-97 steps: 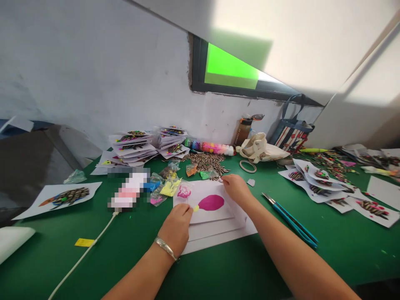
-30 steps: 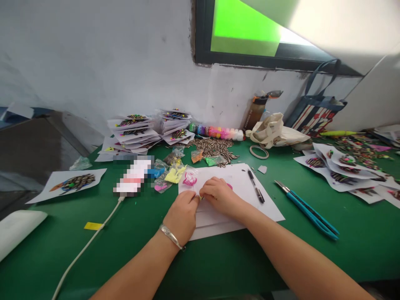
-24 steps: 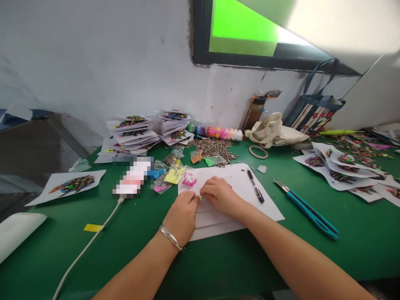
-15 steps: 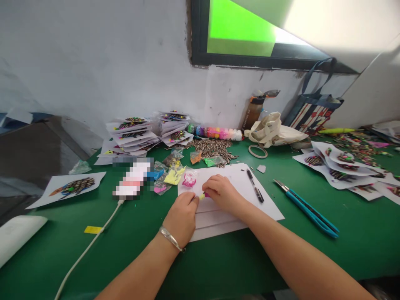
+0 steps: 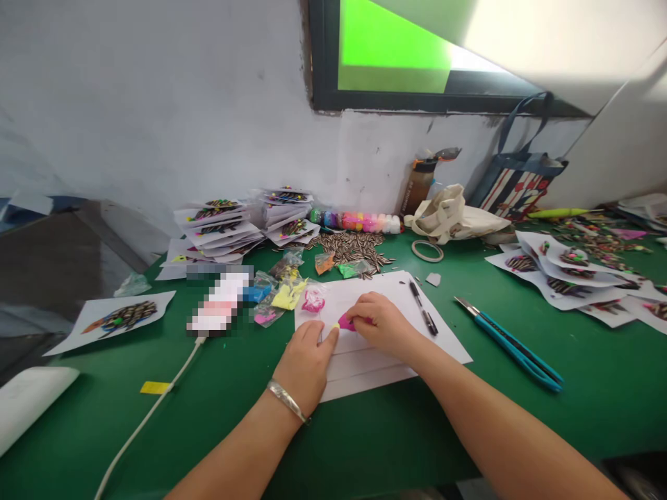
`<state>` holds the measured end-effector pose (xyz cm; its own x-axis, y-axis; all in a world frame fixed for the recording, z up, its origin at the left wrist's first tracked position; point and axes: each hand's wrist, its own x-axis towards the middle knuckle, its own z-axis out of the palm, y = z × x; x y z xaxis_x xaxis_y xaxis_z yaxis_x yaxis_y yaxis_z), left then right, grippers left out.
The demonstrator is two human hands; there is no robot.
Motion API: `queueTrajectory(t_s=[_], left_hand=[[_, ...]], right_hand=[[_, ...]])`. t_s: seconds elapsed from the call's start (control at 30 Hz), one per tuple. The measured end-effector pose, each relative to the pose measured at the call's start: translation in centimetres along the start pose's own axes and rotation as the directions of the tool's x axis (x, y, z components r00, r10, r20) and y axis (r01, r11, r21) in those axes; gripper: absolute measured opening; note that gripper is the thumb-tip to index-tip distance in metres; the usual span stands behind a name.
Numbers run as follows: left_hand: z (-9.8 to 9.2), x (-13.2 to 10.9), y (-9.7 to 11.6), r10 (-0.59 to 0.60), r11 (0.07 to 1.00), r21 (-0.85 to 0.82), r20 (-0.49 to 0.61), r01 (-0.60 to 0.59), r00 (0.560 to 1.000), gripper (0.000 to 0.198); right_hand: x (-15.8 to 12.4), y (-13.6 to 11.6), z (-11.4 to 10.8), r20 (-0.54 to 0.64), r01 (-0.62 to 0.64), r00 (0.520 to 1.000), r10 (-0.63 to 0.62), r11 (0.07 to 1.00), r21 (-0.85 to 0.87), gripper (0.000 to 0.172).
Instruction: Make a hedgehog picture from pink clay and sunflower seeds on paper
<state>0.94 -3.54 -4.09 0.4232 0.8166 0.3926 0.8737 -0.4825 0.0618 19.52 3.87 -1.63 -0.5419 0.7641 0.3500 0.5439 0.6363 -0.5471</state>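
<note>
Two bare hands at work, close together but not meeting, over white sheets (image 5: 365,361) on a green table (image 5: 396,444). Left hand (image 5: 302,364) lies at the sheets' left side, thumb spread away from the fingers, its tip at a small yellow piece (image 5: 335,326). Right hand (image 5: 379,319) has fingers bunched over a magenta shape (image 5: 346,322) on the top sheet, just right of the yellow piece; cannot tell whether they grip anything. Right hand and wrist hide much of the magenta shape. Black pen (image 5: 423,307) on the paper, just right of that hand; turquoise-handled tool (image 5: 511,345) on bare table farther right. Bag of pink material (image 5: 313,301) on the sheets' upper left corner, yellow bag (image 5: 290,294) and blue bag (image 5: 257,292) beyond it. Beyond the sheets: heaped striped seeds (image 5: 351,251), tape roll (image 5: 428,260), row of coloured pots (image 5: 359,222). Two card stacks (image 5: 219,232) back left, more decorated cards (image 5: 567,274) at right. Along the wall, brown bottle (image 5: 417,187), cream cloth bag (image 5: 448,217), striped tote (image 5: 521,184). White cable (image 5: 140,413) runs along the left to a pixelated object (image 5: 221,302).
</note>
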Motion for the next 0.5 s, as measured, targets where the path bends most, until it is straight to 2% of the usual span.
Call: queueTrajectory(t_s=[0.17,0.33,0.5], left_hand=[[0.0,0.0,-0.2,0.010,0.999,-0.030,0.008,-0.009,1.000,0.056],[-0.1,0.1,-0.2,0.036,0.999,0.023,-0.008,-0.035,0.999,0.047],[-0.1,0.1,-0.2,0.007,1.000,-0.026,-0.002,-0.007,1.000,0.056]], right_hand=[[0.0,0.2,-0.6,-0.068,-0.027,0.997,0.030,0.999,0.040,0.025],[-0.1,0.5,-1.0,-0.095,-0.028,0.995,0.034,0.998,0.063,0.025],[-0.1,0.6,-1.3,-0.111,-0.032,0.993,0.040,0.997,0.067,0.024]])
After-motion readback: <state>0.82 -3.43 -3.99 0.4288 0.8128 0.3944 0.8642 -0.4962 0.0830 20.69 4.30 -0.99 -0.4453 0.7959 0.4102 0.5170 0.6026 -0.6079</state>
